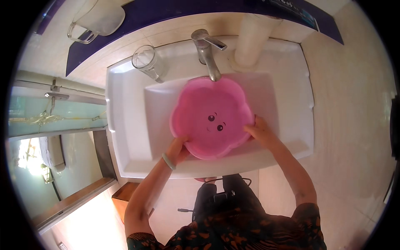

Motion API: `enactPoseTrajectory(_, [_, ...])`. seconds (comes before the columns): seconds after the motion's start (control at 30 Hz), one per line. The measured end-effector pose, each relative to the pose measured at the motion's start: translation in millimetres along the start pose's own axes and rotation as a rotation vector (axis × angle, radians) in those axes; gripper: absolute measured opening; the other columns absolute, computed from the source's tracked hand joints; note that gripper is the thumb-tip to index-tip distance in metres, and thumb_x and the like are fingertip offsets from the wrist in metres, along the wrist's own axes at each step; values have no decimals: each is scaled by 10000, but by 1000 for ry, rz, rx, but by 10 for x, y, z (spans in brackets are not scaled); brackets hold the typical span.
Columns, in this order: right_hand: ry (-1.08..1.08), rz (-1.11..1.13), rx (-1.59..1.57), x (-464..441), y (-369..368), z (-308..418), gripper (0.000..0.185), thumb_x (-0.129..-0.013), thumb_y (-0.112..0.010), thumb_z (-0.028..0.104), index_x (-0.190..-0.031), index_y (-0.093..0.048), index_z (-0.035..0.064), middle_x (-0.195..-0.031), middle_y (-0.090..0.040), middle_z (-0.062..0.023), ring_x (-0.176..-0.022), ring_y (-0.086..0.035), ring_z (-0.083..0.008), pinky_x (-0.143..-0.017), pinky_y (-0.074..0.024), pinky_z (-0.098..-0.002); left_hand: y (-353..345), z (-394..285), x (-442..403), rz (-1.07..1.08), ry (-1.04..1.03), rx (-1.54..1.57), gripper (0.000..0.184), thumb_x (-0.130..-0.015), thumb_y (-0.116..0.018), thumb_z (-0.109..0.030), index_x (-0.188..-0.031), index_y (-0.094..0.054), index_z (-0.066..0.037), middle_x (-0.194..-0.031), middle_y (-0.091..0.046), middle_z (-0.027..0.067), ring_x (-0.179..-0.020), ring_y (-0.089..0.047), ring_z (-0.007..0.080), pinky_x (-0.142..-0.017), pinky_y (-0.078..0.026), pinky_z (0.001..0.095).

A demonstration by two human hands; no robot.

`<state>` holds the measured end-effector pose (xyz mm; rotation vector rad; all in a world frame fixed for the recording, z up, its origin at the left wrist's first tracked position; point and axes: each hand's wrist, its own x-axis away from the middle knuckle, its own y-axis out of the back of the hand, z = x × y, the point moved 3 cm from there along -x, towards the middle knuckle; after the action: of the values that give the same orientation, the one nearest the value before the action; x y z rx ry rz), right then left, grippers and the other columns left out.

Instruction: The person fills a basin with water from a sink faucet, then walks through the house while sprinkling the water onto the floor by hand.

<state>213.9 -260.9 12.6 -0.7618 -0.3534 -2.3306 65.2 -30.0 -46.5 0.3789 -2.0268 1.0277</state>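
Note:
A pink flower-shaped plastic basin (208, 104) with a small printed face rests over the white sink (287, 125), under the tap (206, 54). My left hand (179, 149) grips the basin's near left rim, thumb on the inside and the other fingers hidden beneath. On the right side, my right hand (258, 130) is closed on the rim in the same way, its thumb over the edge. The spout of the tap overlaps the basin's far edge. Whether water is in the basin I cannot tell.
An upright clear glass (146, 60) stands on the sink's back left ledge, and a pale cylinder (251, 41) on its back right. Above, a dark purple shelf (175, 16) carries a glass pitcher (100, 18). A glass-panelled door or window frame (75, 191) is at left.

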Motion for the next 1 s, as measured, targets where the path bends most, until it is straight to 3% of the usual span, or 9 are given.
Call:
enactPoseTrajectory(0.37, [9,56,254,-290,73,133,328,-763,-527,198,-1000,-493,-27,-780,-590,-107,-708,-599,-204,-617,-505,-316,68,-98,201,-95,-354,-163,190,-768,-470,-23,-950,-504,23,-902,-544,102,-845,-560,198,-747,-488,329])
enactPoseTrajectory(0.43, [316,-123,730,-283,87,286,320,-814,-524,182,-1084,-485,14,-880,-594,-139,-758,-593,-259,-683,-481,-348,28,-118,233,-135,-374,-184,200,-760,-473,-20,-953,-501,29,-896,-548,112,-822,-568,211,-720,-495,341])
enactPoseTrajectory(0.57, [898,-496,905,-345,-148,514,301,-794,-555,148,-1065,-491,32,-833,-571,-167,-740,-562,-331,-701,-450,-389,-83,-101,275,-245,-291,15,165,-709,-521,-46,-835,-548,58,-843,-574,129,-726,-593,220,-612,-526,325])
enactPoseTrajectory(0.67, [840,-212,730,-671,-404,369,238,-787,-523,159,-971,-511,9,-799,-556,-199,-753,-545,-363,-677,-448,-411,-29,-41,174,-245,-305,21,157,-698,-531,-43,-816,-560,57,-824,-576,131,-717,-594,216,-608,-528,330])
enactPoseTrajectory(0.73, [447,-42,986,-1113,-503,84,239,-781,-517,141,-972,-526,-1,-844,-567,-214,-778,-553,-356,-688,-445,-417,-33,-8,152,-234,-283,22,190,-713,-522,-35,-885,-537,43,-838,-569,125,-729,-589,220,-613,-518,337])
enactPoseTrajectory(0.83, [298,169,1122,-1264,-831,111,237,-775,-516,133,-955,-535,-20,-891,-570,-225,-792,-558,-350,-694,-440,-427,56,44,61,-198,-332,-123,219,-728,-513,-29,-940,-520,25,-843,-563,111,-731,-581,215,-610,-506,338])
enactPoseTrajectory(0.87, [296,167,1117,-1277,-948,23,237,-775,-516,133,-955,-535,-20,-891,-570,-225,-792,-558,-350,-694,-440,-427,102,43,21,-181,-367,-196,212,-728,-512,-30,-932,-523,23,-839,-563,107,-726,-580,211,-606,-504,335])
enactPoseTrajectory(0.93, [799,237,691,-1195,-1202,-93,164,-750,-528,77,-895,-542,-1,-762,-555,-206,-709,-552,-350,-630,-435,-408,117,20,9,-168,-419,-293,198,-729,-506,-27,-920,-528,20,-831,-562,100,-717,-576,201,-598,-500,329])
enactPoseTrajectory(1.0, [660,435,655,-1200,-1053,-141,162,-748,-519,65,-894,-545,1,-767,-563,-201,-706,-553,-348,-629,-435,-409,105,24,47,-170,-428,-309,192,-731,-500,-24,-915,-530,19,-828,-562,97,-713,-573,196,-594,-497,327])
